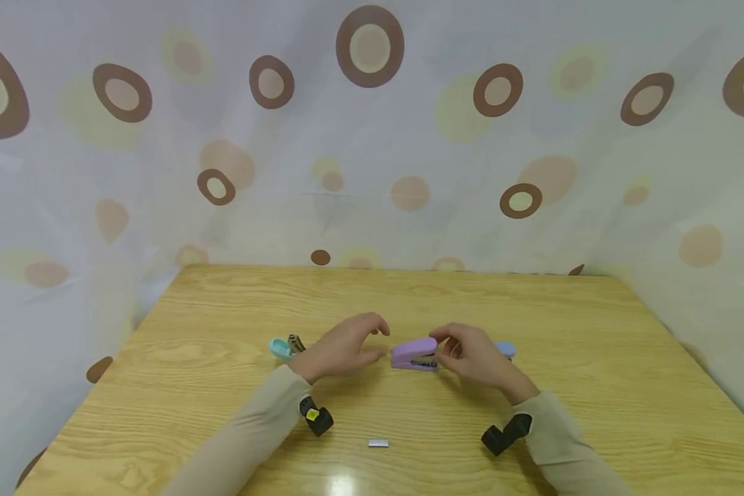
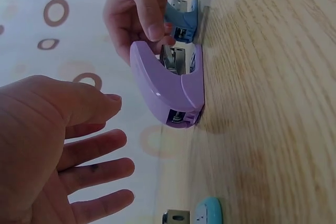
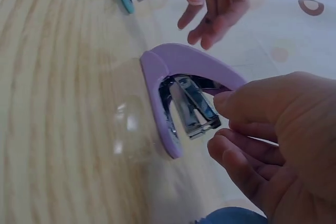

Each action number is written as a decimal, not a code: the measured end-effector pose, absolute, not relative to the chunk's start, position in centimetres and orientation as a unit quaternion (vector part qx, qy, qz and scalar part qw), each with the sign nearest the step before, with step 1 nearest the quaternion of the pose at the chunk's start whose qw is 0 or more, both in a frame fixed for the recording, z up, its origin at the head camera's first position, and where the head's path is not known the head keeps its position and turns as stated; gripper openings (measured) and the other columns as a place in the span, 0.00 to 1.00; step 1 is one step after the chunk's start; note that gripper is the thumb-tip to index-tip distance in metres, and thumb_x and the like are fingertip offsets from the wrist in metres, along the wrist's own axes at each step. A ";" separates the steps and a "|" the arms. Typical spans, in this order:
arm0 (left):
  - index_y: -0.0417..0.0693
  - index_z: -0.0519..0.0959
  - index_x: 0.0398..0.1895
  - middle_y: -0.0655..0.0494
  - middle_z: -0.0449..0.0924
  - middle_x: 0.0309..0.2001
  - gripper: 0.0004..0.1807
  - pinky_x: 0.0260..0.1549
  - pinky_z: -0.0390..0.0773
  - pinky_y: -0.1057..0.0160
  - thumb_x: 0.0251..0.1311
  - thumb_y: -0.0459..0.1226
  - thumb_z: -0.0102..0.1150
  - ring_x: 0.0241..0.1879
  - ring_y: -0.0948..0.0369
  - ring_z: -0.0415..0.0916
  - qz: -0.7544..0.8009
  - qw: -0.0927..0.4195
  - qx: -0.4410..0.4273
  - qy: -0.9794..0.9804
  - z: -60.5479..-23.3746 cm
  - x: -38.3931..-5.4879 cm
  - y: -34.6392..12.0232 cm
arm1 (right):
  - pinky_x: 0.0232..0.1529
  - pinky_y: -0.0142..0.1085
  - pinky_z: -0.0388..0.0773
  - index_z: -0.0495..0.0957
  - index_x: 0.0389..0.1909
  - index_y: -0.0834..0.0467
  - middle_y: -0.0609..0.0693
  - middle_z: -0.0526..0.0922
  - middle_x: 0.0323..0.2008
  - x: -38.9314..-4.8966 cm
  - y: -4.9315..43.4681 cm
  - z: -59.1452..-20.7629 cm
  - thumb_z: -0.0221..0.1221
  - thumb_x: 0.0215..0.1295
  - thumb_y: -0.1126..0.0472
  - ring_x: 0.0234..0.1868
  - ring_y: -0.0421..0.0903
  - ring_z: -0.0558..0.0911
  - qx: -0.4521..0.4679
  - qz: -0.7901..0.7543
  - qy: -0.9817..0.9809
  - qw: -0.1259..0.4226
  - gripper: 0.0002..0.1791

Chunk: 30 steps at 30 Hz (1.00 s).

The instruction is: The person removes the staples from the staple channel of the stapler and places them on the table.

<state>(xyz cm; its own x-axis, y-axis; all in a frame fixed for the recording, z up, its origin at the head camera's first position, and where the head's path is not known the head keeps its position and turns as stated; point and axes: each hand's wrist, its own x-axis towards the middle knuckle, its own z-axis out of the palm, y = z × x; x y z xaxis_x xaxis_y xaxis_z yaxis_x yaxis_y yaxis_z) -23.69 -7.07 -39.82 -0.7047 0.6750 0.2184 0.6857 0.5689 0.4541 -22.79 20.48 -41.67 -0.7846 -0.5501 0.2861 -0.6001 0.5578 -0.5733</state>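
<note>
A purple stapler rests on the table with its cover raised, showing the metal magazine inside. My right hand is at the raised end of the cover, thumb and fingers curled around its tip; the thumb overlaps the tip in the right wrist view. Part of that grip is hidden behind the thumb. To the left of the stapler, apart from its hinge end, my left hand holds nothing, fingers loosely bent and spread. Beyond the right hand lies a blue stapler, mostly hidden from the head view.
A teal stapler with its metal magazine lifted out lies behind the left wrist. Near the front of the wooden table is a small silver strip resembling staples. A patterned cloth hangs behind the table.
</note>
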 end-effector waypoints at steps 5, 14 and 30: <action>0.42 0.74 0.53 0.51 0.77 0.53 0.16 0.52 0.75 0.57 0.64 0.38 0.59 0.52 0.54 0.75 -0.249 -0.004 -0.382 -0.890 -39.8 -23.8 -5.9 | 0.29 0.29 0.77 0.78 0.47 0.65 0.53 0.81 0.38 -23.0 20.1 -42.0 0.64 0.59 0.68 0.30 0.36 0.78 0.311 0.339 -0.888 0.019 0.15; 0.43 0.74 0.55 0.52 0.77 0.53 0.18 0.52 0.76 0.60 0.63 0.37 0.60 0.53 0.56 0.75 -0.241 0.014 -0.404 -0.882 -40.3 -24.2 -3.8 | 0.26 0.28 0.74 0.79 0.40 0.64 0.50 0.79 0.32 -23.0 19.4 -41.7 0.64 0.58 0.68 0.27 0.35 0.74 0.310 0.321 -0.895 -0.002 0.10; 0.48 0.74 0.51 0.56 0.79 0.48 0.15 0.48 0.76 0.66 0.61 0.34 0.61 0.45 0.63 0.75 -0.257 0.037 -0.406 -0.876 -41.7 -24.5 -2.4 | 0.25 0.28 0.69 0.76 0.28 0.60 0.45 0.73 0.22 -23.1 18.5 -42.1 0.64 0.52 0.71 0.23 0.35 0.69 0.296 0.286 -0.912 0.005 0.07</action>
<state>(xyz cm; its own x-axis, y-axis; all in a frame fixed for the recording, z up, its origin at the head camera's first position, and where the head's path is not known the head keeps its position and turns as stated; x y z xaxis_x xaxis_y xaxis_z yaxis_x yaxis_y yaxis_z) -24.45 -2.39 -41.71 -0.6681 0.6918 0.2741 0.7302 0.5387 0.4202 -23.12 18.52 -42.14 -0.8252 -0.5361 0.1780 -0.5418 0.6622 -0.5176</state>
